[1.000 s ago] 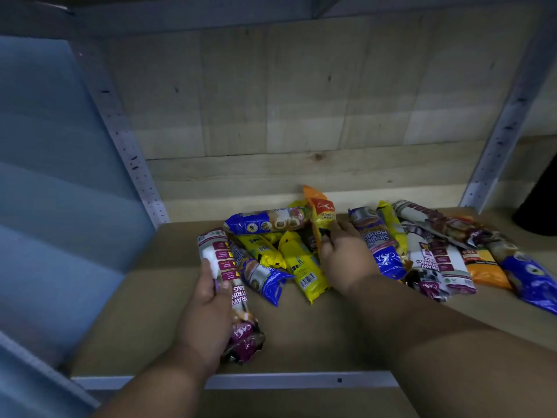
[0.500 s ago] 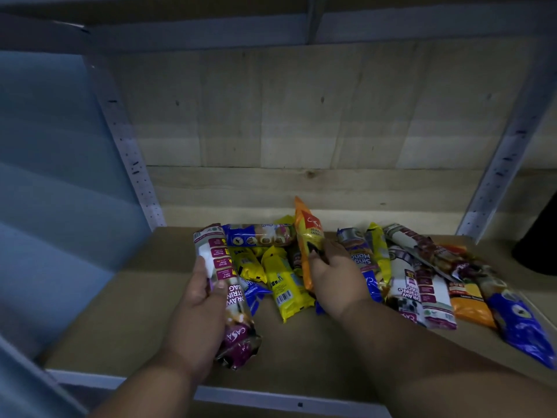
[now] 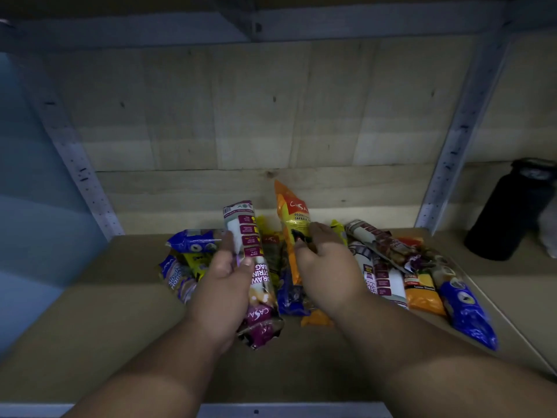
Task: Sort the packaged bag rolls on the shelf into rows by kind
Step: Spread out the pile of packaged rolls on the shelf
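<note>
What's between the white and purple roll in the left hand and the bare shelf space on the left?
The left hand holds the white and purple roll up over the pile. Left of it lie a blue roll and more packs; beyond them the shelf looks bare.

Both forearms are extended forward, side by side. The left hand (image 3: 224,285) is curled round a white-and-maroon drawstring bag roll (image 3: 251,257), thumb laid across its front. The right hand (image 3: 324,263) is closed on an orange garbage bag roll (image 3: 294,218), palm down.
</note>
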